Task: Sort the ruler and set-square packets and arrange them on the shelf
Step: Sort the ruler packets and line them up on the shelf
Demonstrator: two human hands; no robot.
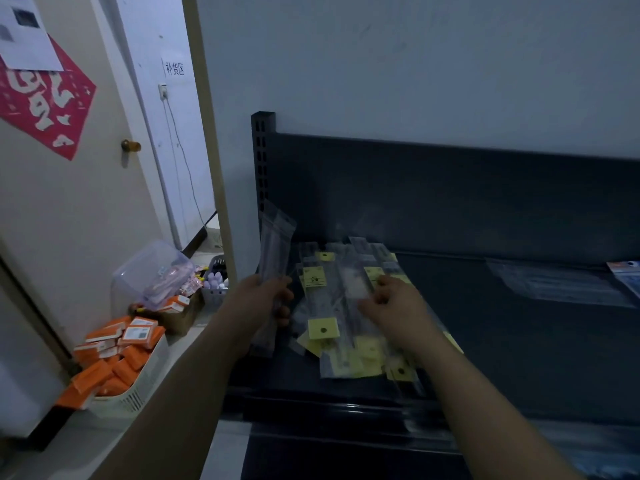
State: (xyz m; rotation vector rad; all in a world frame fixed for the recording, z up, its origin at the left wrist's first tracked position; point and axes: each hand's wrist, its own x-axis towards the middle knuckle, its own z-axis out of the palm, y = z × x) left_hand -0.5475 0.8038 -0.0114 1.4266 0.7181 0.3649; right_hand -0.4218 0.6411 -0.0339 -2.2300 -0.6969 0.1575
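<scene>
Dark shelf (pixel 502 341) carries a packet pile (pixel 322 329); left hand (pixel 258 303) grips ruler packets (pixel 275 244), right hand (pixel 391 306) unclear on pile; better lift one packet.

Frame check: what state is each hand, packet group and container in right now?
left hand: grips clear packets, upright, off the shelf
right hand: fingers bent on the pile, grip unclear
pile: loose, overlapping, on the shelf
flat packets: lying further right, apart from the pile
white basket: heaped with orange boxes
</scene>
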